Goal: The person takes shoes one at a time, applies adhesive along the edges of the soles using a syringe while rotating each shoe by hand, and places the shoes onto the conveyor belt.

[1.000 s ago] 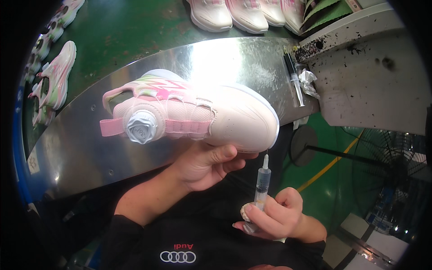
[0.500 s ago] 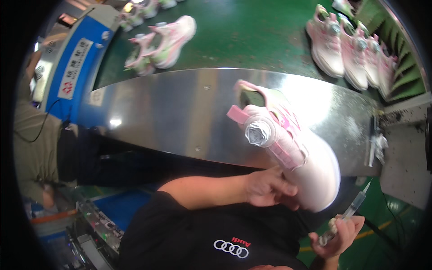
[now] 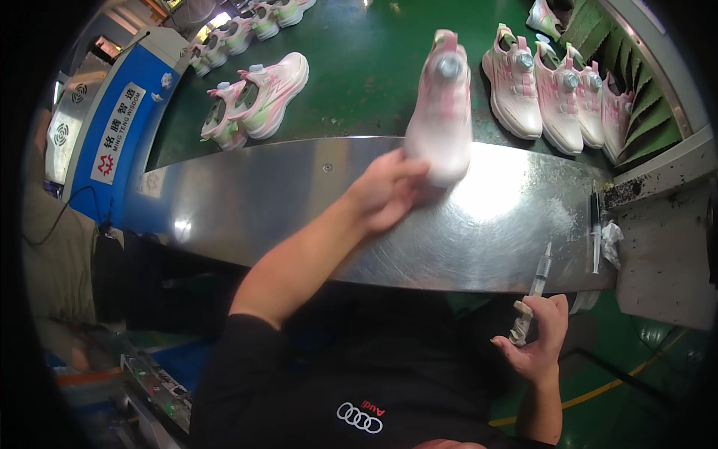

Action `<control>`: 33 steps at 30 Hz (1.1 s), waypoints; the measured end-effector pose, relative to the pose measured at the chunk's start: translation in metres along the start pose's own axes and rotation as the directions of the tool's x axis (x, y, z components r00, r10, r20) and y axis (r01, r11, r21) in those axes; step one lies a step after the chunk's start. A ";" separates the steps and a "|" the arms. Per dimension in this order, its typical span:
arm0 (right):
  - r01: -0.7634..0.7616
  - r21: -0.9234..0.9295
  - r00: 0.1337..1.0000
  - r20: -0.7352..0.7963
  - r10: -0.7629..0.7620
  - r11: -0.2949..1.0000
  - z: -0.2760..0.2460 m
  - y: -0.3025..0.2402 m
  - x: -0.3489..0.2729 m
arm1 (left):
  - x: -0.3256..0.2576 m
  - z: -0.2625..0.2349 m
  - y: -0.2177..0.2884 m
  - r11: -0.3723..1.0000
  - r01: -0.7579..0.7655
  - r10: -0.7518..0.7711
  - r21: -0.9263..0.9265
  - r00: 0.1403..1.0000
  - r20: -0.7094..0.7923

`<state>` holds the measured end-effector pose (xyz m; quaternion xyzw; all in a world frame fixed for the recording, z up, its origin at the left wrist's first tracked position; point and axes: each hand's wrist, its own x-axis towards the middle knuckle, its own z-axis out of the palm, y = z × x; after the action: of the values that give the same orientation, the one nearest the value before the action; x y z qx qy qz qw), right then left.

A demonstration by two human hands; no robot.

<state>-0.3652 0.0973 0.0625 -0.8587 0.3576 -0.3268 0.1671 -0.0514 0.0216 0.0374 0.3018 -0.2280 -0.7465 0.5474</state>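
Pink-white shoe (image 3: 441, 112) now stretched out to upper centre over green belt (image 3: 359, 67), gripped at heel by left hand (image 3: 385, 191); earlier held close. Right hand (image 3: 538, 337) clasping syringe (image 3: 532, 295), lower right.

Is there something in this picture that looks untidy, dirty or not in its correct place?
Mostly tidy. The grey bench top at right is speckled with dark stains, with a crumpled white rag at its edge. On the green belt, the shoe pair at left lies askew, while the row of shoes at right stands neatly.
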 end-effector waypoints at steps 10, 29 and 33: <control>-0.238 0.120 0.970 -0.015 0.242 0.964 -0.018 0.041 -0.005 | -0.040 -0.130 0.090 0.957 -0.286 0.290 0.055 0.955 -0.067; -0.017 -0.621 0.923 0.292 0.252 0.784 -0.069 0.058 0.037 | -0.083 -0.229 0.189 0.888 -0.350 0.460 0.298 0.681 -0.570; -0.107 -0.539 0.939 0.221 0.264 0.835 -0.065 0.064 0.040 | -0.058 -0.165 0.176 0.864 -0.298 0.481 0.406 0.729 -0.487</control>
<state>-0.4203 0.0207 0.0940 -0.8704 0.4868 -0.0724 0.0102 0.1963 0.0231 0.0490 0.5361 -0.2219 -0.4431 0.6835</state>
